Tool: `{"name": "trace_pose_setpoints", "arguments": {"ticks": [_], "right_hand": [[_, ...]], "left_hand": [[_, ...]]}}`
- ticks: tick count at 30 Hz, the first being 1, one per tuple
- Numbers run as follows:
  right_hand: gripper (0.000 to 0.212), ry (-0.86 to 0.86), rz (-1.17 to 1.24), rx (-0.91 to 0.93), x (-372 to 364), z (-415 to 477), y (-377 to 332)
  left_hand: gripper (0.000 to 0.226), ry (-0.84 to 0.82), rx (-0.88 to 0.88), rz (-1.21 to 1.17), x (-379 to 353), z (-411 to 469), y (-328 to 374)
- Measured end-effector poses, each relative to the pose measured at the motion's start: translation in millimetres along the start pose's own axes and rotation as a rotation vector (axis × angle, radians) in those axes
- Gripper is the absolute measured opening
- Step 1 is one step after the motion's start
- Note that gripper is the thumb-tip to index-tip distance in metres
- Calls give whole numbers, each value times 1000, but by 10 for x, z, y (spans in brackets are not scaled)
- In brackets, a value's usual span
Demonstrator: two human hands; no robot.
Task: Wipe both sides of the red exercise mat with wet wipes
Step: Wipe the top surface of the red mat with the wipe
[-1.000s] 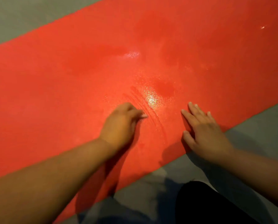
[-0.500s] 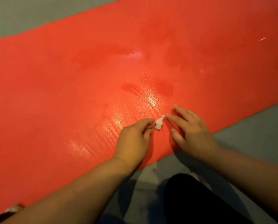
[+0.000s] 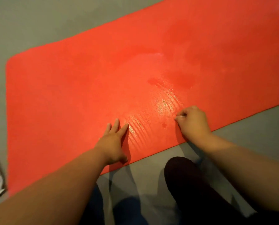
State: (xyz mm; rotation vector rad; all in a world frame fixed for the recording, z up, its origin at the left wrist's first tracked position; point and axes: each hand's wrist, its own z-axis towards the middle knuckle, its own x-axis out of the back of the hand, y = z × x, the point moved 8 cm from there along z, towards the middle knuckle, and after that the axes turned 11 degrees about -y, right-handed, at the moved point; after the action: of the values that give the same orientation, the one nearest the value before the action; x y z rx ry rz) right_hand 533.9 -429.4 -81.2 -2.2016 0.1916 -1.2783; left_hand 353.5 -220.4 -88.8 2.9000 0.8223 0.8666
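Centrally, red exercise mat (image 3: 86, 86) spread flat on grey floor (image 3: 30, 21), near strip glistening in wet streaks. Left hand (image 3: 113, 142) pressed flat, fingers straight, probably to pin mat against sliding. Right hand (image 3: 193, 122) curled, pinching small pale wad, apparently the wet wipe (image 3: 179, 118), ready for rubbing.

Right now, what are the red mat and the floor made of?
Red mat: probably soft foam or rubber with a matte finish; it wrinkles into ridges and shines where wet. Floor: smooth, dull grey, maybe vinyl or concrete; the look leaves it open.
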Motion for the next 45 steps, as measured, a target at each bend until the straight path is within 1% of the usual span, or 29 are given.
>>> {"name": "trace_pose_setpoints", "arguments": {"ticks": [2,4,5,6,7,10,11,12,13,14,17,18,19,21,25,26,27,28,30,32,33,34,35,38,40,41,42,44,45], "right_hand": [[17,-150,22,175,-491,-206,-440],[20,-372,-40,375,-965,-519,-826],[19,-434,-98,453,-1053,-615,-905],[19,-432,-131,462,-999,-586,-860],[20,-378,-145,401,-843,-478,-714],[19,-54,-95,77,-66,-134,6],[19,20,-81,-3,102,-104,168],[20,56,-93,-14,143,-96,190],[22,36,-116,32,42,-110,80],[25,-35,-133,119,-169,-154,-114],[23,-359,-254,495,-985,-589,-847],[20,-435,-300,614,-1141,-752,-985],[19,-468,-333,668,-1171,-820,-993],[21,-404,-337,573,-926,-696,-726],[17,-46,-212,174,8,-429,100],[18,11,-186,104,112,-422,197],[21,20,-189,75,83,-413,190],[24,-21,-206,86,-54,-407,89],[31,-210,-274,190,-528,-484,-321],[30,-443,-297,426,-995,-720,-733],[27,-518,-335,518,-1082,-801,-807],[24,-502,-338,549,-1015,-792,-761],[22,-448,-321,494,-865,-726,-611],[17,-216,-186,193,-218,-519,21],[18,-101,-184,130,6,-515,144],[20,-113,-207,152,-60,-508,73],[22,-178,-213,191,-227,-517,-83],[29,-415,-263,295,-755,-620,-469],[30,-502,-289,377,-948,-715,-645]], "left_hand": [[130,-17,-20,6,-114,-44,-21],[130,-18,-29,10,-152,-74,-9],[129,-9,-31,-1,-151,-74,-7],[128,1,-33,-23,-139,-73,-8],[126,11,-37,-47,-121,-73,-10],[125,9,-48,-50,-113,-77,-13],[125,4,-49,-40,-118,-85,-17],[125,0,-48,-32,-113,-92,-15],[125,-3,-46,-31,-107,-91,-11],[125,-6,-45,-32,-98,-89,-10],[124,-7,-40,-35,-76,-89,-27],[124,-2,-34,-36,-72,-94,-34],[122,8,-25,-38,-72,-98,-34],[115,52,-3,-49,-65,-106,-11],[100,107,15,-1,-74,-115,70],[99,97,15,13,-79,-109,77],[100,78,19,24,-78,-103,80],[102,55,22,38,-70,-91,79],[109,1,23,85,-43,-59,66],[113,-51,31,123,-29,-35,41],[113,-59,38,131,-19,-33,27],[112,-56,43,131,-9,-29,25],[110,-47,50,124,-1,-26,35],[90,28,85,84,20,-13,109],[81,60,107,79,29,-15,167],[79,55,113,76,19,-11,188],[79,49,116,73,14,-10,195],[82,34,115,83,10,-11,164],[83,28,108,97,13,-15,148]]}}
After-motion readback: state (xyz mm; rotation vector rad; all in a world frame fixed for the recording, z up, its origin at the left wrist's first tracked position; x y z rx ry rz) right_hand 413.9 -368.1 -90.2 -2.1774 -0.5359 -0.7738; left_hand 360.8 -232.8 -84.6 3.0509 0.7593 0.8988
